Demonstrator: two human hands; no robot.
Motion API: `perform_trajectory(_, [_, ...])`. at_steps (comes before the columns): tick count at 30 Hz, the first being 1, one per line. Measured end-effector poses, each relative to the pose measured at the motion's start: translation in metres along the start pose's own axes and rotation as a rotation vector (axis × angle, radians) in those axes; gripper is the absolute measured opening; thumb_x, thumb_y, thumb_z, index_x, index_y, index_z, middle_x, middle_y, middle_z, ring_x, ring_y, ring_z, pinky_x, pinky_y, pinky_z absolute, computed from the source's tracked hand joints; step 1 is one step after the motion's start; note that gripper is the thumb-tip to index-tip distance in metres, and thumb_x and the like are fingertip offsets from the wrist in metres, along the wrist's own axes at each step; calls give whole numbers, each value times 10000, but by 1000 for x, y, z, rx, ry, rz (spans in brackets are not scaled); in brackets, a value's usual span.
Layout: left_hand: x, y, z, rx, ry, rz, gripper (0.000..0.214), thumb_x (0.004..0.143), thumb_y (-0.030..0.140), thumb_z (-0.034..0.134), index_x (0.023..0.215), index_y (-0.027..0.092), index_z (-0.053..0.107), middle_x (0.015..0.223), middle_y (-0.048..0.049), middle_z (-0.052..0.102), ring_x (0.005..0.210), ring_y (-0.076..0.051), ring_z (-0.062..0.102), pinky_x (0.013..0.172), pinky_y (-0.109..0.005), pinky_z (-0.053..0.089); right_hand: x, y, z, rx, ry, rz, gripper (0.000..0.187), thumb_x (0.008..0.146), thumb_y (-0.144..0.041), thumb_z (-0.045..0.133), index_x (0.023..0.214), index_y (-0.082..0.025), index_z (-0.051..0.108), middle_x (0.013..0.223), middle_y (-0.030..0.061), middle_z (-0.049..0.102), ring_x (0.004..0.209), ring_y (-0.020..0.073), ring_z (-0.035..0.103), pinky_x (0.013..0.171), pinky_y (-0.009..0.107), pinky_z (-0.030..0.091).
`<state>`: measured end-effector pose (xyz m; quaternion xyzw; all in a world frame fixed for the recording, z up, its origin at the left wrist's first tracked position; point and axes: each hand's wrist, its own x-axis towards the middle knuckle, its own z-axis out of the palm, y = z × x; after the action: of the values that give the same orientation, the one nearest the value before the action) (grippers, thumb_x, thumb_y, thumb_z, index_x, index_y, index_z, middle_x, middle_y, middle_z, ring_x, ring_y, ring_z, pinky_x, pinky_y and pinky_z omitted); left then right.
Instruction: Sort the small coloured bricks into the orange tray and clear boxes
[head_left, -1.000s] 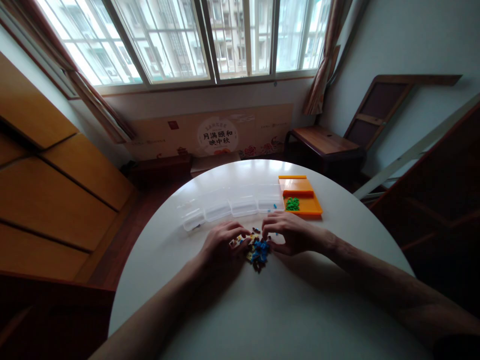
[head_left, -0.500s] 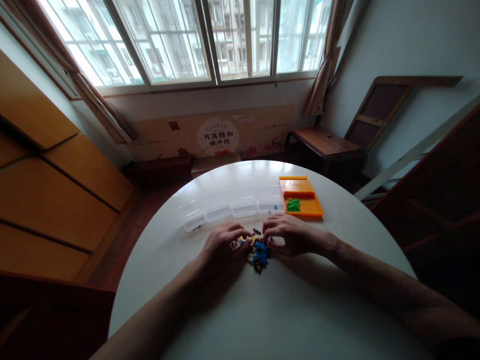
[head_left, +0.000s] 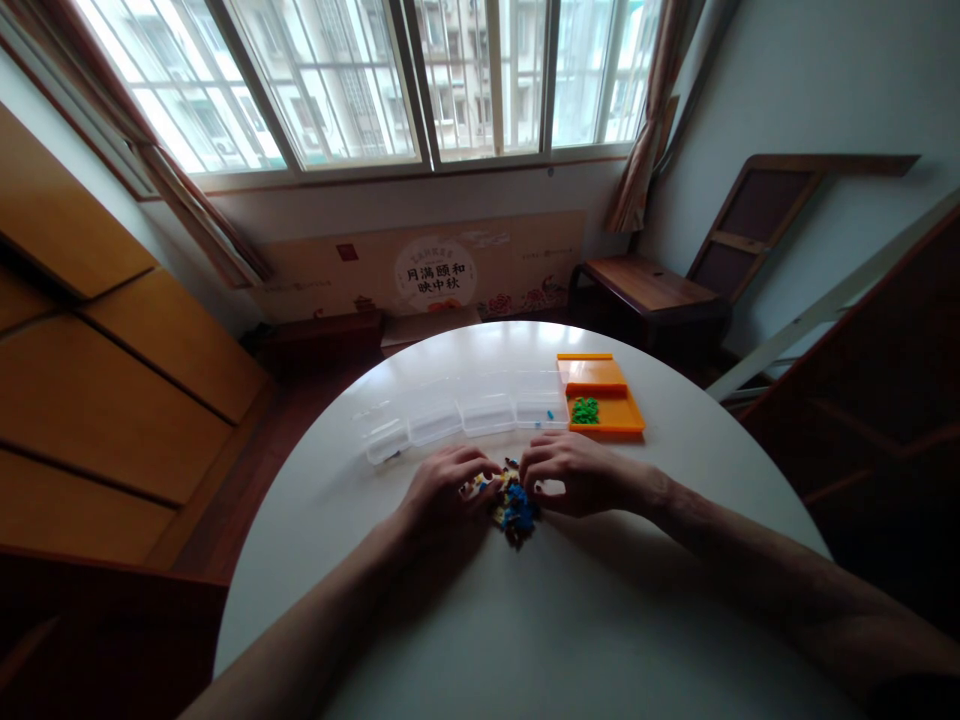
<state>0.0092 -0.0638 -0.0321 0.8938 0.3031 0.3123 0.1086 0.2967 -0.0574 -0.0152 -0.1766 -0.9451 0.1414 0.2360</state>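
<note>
A small heap of tiny mixed pieces (head_left: 517,508), mostly blue with yellow, brown and white ones, lies on the white table between my two hands. My left hand (head_left: 448,483) is at the heap's left side, its thumb and forefinger curled close together over some pieces. From the right, my right hand (head_left: 577,468) reaches to the heap's upper edge with finger and thumb bent into a pinch. Whatever is between the fingertips of either hand is too small to make out.
Beyond my hands, a row of clear plastic compartments (head_left: 435,424) curves across the white table (head_left: 480,630); a few blue pieces (head_left: 550,414) sit in the rightmost one. Beside it, an orange tray (head_left: 622,408) holds green pieces (head_left: 585,410). A wooden chair (head_left: 652,282) stands behind.
My right hand has shifted slightly left at the heap, and a few pieces near its fingertips have moved. The left hand stays nearly where it was.
</note>
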Motion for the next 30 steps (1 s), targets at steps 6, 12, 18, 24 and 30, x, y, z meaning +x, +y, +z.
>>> perform_trajectory(6, [-1,0,0,-16,-4,-8,112,1045,301,708,1040,248,807,972,-39,803,831,-171,734,770,-287,568,0,-1,0,-29,11,26,34,1008,-241,718,1028,-230,743,1019,47,780,941,200,702,929,364,545])
perform_trajectory(12, [-1,0,0,-13,-10,-9,108,1041,304,718,1048,252,812,979,-39,804,841,-171,741,782,-288,581,-1,1,1,-7,9,37,61,1019,-206,717,1007,-250,758,1058,28,788,963,182,721,957,351,536])
perform_trajectory(18, [2,2,-1,-27,-2,14,129,1040,311,705,1041,248,817,962,-46,805,829,-173,748,773,-292,598,-1,-1,-1,-3,9,34,74,994,-236,762,1062,-263,769,1060,22,790,964,182,725,967,354,544])
perform_trajectory(24, [2,0,0,-57,-34,122,132,981,361,791,1055,254,812,989,-52,815,853,-195,760,806,-335,612,-2,-2,-3,8,6,58,97,995,-198,718,1064,-256,754,1014,24,782,949,185,724,912,336,549])
perform_trajectory(30, [0,-4,2,-98,-89,168,163,954,387,821,1065,267,815,1007,-58,810,875,-193,761,836,-346,612,-2,-3,-7,19,-11,56,102,967,-206,717,1056,-252,737,1024,27,780,949,191,710,926,344,551])
